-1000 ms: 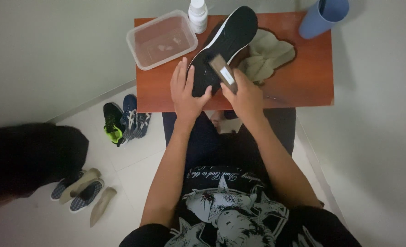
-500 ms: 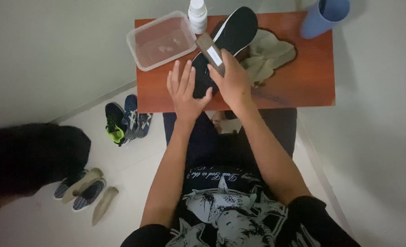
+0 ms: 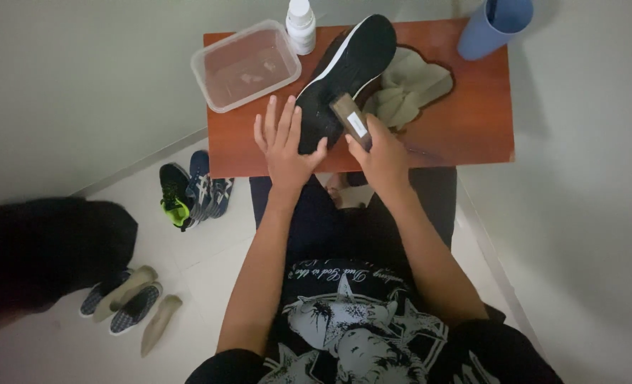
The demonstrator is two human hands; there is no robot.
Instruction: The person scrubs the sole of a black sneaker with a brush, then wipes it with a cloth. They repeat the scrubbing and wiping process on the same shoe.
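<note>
Two hands at a small reddish-brown table [image 3: 465, 135] against pale walls: left hand [image 3: 285, 146], fingers spread, steadies a black shoe [image 3: 348, 67]; right hand [image 3: 381, 153] grips a brown brush [image 3: 351, 121] against it. Tiled floor [image 3: 209, 263] below.

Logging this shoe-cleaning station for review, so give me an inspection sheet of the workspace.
Surface: small reddish wooden table.
Job's things: black shoe sole-up; brown brush against it.
Clutter: clear tub, white bottle, blue cup, beige cloth.
Grippers: left hand flat on the shoe; right hand grips the brush.
Cables: nothing seen.
Surroundings: sneakers and insoles on tiled floor.
</note>
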